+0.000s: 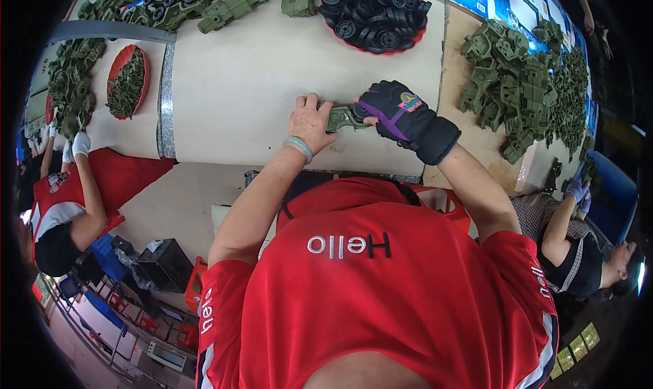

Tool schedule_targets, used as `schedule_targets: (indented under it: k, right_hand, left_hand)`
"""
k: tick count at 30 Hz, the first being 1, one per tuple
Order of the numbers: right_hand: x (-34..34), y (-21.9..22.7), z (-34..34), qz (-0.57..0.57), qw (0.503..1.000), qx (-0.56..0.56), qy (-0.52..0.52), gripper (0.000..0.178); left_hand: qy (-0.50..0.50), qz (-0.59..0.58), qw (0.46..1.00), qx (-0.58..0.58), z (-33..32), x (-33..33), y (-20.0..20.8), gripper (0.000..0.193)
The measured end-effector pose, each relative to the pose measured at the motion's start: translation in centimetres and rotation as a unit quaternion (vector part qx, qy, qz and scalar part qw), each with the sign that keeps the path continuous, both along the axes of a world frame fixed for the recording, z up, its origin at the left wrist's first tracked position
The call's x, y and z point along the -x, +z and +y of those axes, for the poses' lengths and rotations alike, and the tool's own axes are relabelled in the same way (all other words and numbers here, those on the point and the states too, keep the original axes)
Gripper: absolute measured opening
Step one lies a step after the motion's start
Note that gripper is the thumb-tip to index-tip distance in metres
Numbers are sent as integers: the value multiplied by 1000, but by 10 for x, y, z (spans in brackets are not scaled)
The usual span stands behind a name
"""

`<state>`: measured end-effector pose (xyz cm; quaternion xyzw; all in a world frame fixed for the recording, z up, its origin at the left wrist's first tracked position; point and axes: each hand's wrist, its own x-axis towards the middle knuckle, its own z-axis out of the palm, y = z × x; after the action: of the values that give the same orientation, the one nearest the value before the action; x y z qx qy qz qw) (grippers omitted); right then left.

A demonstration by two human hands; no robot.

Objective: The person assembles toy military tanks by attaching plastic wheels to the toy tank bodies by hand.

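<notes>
On the pale table in front of me lies an olive-green plastic toy vehicle body (340,120). My left hand (310,125), bare with a pale bangle at the wrist, grips its left end. At the other end my right hand (403,114), in a black and purple glove with bare fingertips, closes on a black toy wheel (360,111) against the body. The glove hides part of the wheel and of the vehicle's right end. Beyond my hands, a red tray (423,38) is heaped with black toy wheels (374,15).
Green toy vehicle bodies (507,83) pile up at right, others (235,7) at the far left. A red tray (144,83) of small green parts stands beyond a metal strip (166,103). Co-workers sit either side, one with white gloves (81,144), one with purple gloves (578,190).
</notes>
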<state>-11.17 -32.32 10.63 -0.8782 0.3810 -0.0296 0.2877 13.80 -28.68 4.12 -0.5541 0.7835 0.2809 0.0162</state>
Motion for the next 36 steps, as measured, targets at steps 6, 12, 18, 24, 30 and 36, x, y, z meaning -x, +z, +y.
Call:
schedule_targets:
  k: [6, 12, 18, 24, 30, 36]
  right_hand:
    - [5, -1, -3, -19, 1000, -17, 13, 44]
    - [10, -24, 32, -33, 999, -8, -20, 41]
    - [2, -25, 88, -97, 977, -27, -189, 48]
    - [2, -25, 89, -83, 978, -56, -184, 55]
    - [-24, -22, 42, -112, 969, 31, -219, 36]
    - [-53, -59, 45, -39, 970, -5, -239, 32]
  left_hand:
    - [-30, -15, 999, 10, 1, -1, 0, 69]
    - [-70, -35, 996, -42, 5, 3, 7, 72]
    - [-18, 117, 992, 33, 42, -8, -5, 85]
    - [31, 139, 989, 40, 50, -9, -16, 85]
    - [27, 157, 985, 62, 54, -11, -24, 79]
    - [14, 197, 976, 87, 54, -13, -31, 78]
